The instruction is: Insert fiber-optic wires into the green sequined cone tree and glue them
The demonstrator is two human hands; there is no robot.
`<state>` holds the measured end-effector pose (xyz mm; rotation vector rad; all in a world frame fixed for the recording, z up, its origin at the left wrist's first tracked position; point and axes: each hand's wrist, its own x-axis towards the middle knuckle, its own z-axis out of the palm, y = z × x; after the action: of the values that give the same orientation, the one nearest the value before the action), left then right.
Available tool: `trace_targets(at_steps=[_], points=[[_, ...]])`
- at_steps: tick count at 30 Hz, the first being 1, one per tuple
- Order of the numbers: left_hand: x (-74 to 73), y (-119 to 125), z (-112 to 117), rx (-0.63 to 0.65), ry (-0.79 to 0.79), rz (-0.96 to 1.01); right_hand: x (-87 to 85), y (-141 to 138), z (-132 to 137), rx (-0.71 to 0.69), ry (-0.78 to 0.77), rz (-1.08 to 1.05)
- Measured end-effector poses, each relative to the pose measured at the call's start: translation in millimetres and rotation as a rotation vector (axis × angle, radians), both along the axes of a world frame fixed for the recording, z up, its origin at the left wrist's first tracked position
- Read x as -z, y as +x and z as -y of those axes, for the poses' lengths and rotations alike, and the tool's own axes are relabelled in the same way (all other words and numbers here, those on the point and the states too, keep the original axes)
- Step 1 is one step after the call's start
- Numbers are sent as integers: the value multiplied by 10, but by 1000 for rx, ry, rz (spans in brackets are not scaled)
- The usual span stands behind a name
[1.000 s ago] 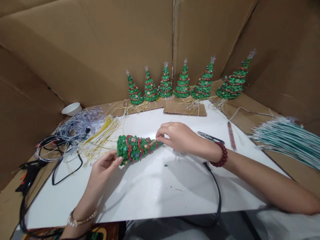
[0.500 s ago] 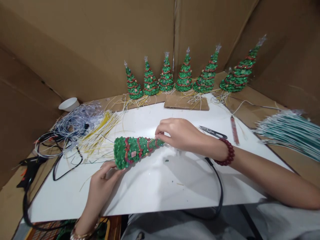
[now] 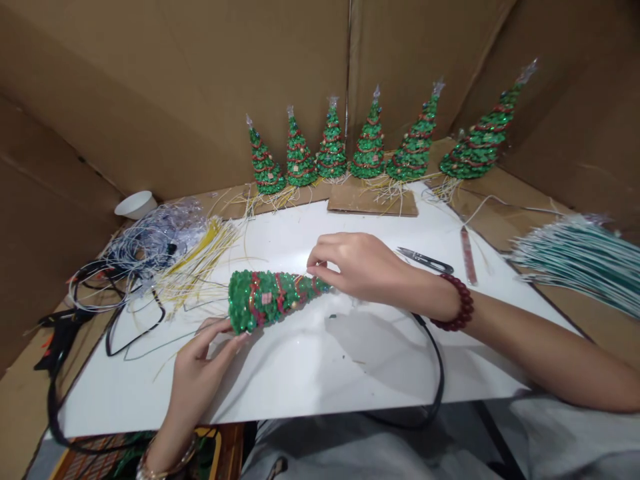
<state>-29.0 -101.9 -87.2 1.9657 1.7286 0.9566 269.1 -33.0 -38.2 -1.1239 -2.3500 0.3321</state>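
A small green glittery Christmas tree (image 3: 273, 297) with red garland and a pink square lies on its side above the white table, tip to the right. My left hand (image 3: 205, 357) holds its wide base, thumb below and fingers behind. Over the narrow end, the thumb and forefinger of my right hand (image 3: 353, 263) are pinched together close to the garland. What lies between these fingertips is too small to make out. Part of the tree's tip is hidden behind that hand. White and yellow wires (image 3: 205, 260) spread out behind the base.
Several finished trees (image 3: 369, 150) stand along the back cardboard. Thread snips (image 3: 425, 260) and a red stick-like tool (image 3: 468, 257) lie to the right, near bundled green-and-white wires (image 3: 575, 260). At left are a glue gun (image 3: 63, 337), a white bowl (image 3: 136, 205) and a black cable (image 3: 55, 413).
My right fingers have lifted slightly away from the tree near its tip. The tree has turned a little in my left hand. The camera view has shifted slightly.
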Motion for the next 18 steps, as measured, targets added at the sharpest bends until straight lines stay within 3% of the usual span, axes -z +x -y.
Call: trace_targets(at_steps=[3,6,14,18], points=[[-124,35,-88,-33,-33,113,38,4,-29,23,-5,4],[-172,35,-177,15,-45,115,68,8,-51,28,7,8],[117,-167,-90,201,160,-255,4,36,-30,80,14,-12],[123,-243,-19,247,136,-306,18,16,-32,65,-5,-7]])
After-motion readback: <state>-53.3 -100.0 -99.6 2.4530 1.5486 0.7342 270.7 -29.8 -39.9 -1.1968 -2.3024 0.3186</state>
